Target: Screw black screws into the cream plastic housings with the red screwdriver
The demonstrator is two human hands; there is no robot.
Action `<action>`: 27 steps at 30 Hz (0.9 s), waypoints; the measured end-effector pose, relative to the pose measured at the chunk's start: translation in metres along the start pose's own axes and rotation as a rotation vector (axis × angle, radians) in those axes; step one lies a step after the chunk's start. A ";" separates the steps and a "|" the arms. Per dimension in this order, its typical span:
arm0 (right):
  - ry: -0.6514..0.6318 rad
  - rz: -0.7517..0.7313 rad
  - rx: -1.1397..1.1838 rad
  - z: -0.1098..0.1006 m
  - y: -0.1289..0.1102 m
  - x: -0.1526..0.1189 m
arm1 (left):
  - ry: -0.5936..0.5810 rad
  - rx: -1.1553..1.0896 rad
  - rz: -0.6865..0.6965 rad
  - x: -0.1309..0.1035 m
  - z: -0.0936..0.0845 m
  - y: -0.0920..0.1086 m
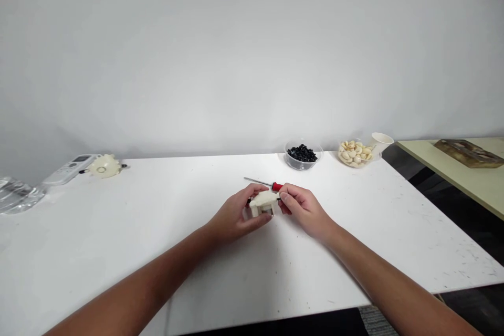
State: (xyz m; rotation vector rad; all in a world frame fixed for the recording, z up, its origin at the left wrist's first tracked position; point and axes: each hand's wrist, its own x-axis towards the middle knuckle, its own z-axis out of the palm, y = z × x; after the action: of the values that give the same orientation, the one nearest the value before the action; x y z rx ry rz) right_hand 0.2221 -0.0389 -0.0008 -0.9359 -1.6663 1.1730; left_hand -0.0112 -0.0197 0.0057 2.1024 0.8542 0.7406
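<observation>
Low over the middle of the table, my left hand (240, 213) is closed around a cream plastic part (263, 200), thumb below and fingers behind. The part has a bumpy top, leg-like pieces underneath and a small black bit at each side. My right hand (305, 207) pinches the small black piece (279, 198) at its right side between thumb and finger. Just behind the hands lies a screwdriver (277, 187) with a red handle, its shaft pointing left. Part of the handle is hidden by my right hand.
At the back left are a similar round cream part (104, 166), a white remote control (70, 169) and crumpled clear plastic (19, 195). Clear bowls of black pieces (302, 153) and cream pieces (355, 154) stand at the back right, beside a white cup (381, 142). A greenish table (433, 160) is farther right.
</observation>
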 end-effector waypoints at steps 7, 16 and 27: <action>0.014 -0.087 -0.284 -0.006 0.001 0.001 | 0.032 -0.005 -0.088 0.000 0.000 -0.009; -0.067 -0.042 -0.322 -0.001 0.000 0.002 | 0.004 -0.144 -0.281 -0.001 0.003 -0.012; 0.035 0.094 -0.115 0.002 0.008 0.006 | 0.043 -0.267 -0.096 0.001 -0.002 -0.008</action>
State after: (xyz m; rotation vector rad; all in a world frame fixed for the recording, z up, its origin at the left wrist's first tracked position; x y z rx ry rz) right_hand 0.2194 -0.0321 -0.0075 -1.1112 -1.6921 1.1255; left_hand -0.0143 -0.0137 0.0005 1.8039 0.8243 0.8045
